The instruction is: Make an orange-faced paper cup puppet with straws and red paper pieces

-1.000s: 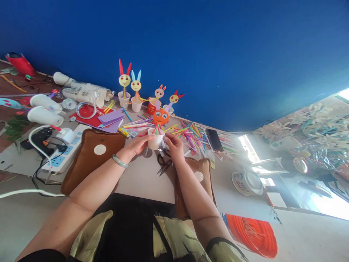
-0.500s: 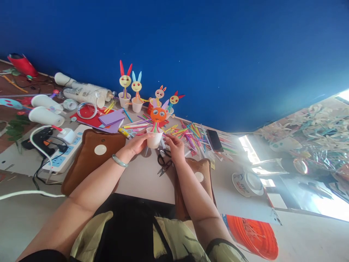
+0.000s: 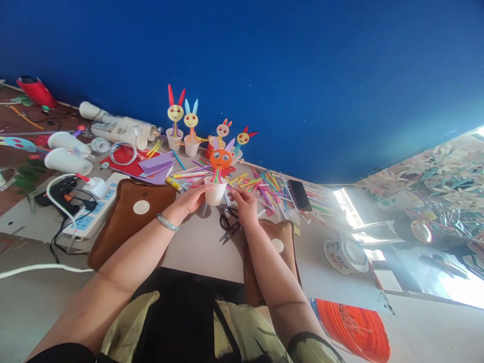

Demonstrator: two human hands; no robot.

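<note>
From here I have the cup (image 3: 215, 194) held in my left hand (image 3: 192, 198), mid-frame: white, with multicoloured strips (image 3: 217, 176) rising to a round orange head (image 3: 220, 162), big drawn eyes (image 3: 217, 156) and lilac ears (image 3: 230, 144). My right hand (image 3: 246, 205) is just beside it; whether it grips anything, I cannot tell.

Blue wall (image 3: 287, 70) behind a pale table (image 3: 200, 247)

Pale table (image 3: 189, 252): scissors (image 3: 230, 233), brown cushions (image 3: 124, 224), strewn colored sticks (image 3: 267, 187), dark phone (image 3: 300, 195).
</note>
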